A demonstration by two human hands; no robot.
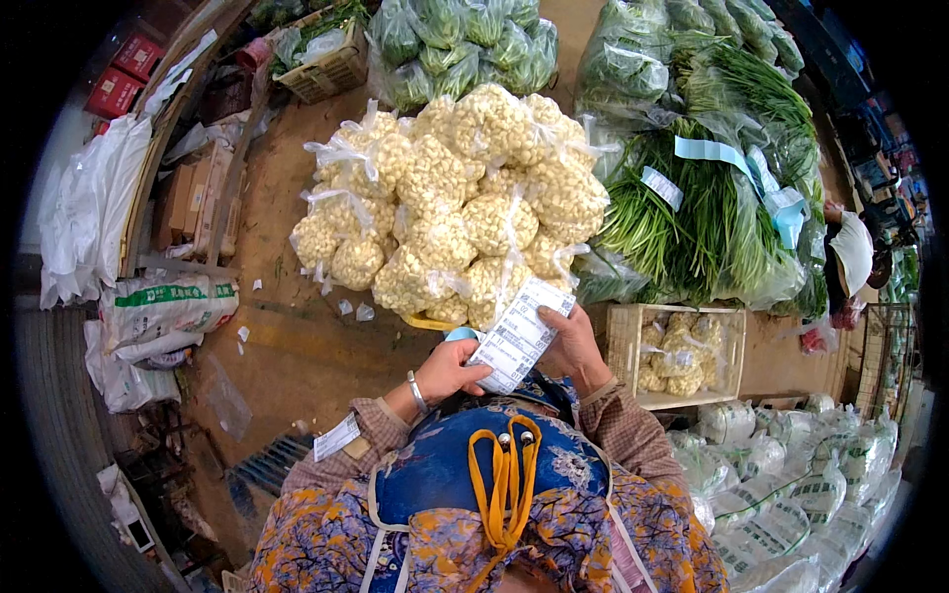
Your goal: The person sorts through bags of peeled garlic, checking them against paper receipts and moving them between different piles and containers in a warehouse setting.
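Note:
A strip of printed paper labels is stretched between my two hands, in front of my apron. My left hand grips its lower left end, and a pale blue backing curl shows beside those fingers. Up at the right edge, my right hand pinches the strip with its thumb on top. Just beyond the labels rises a heap of knotted clear plastic bags filled with peeled, pale garlic-like cloves. Part of a yellow rim peeks out under the heap.
Bundles of green leafy stalks lie to the right, one carrying a blue label strip. A crate holds more clove bags. Bagged greens stand behind. Wrapped bundles fill the lower right. White sacks lie left. A person is far right.

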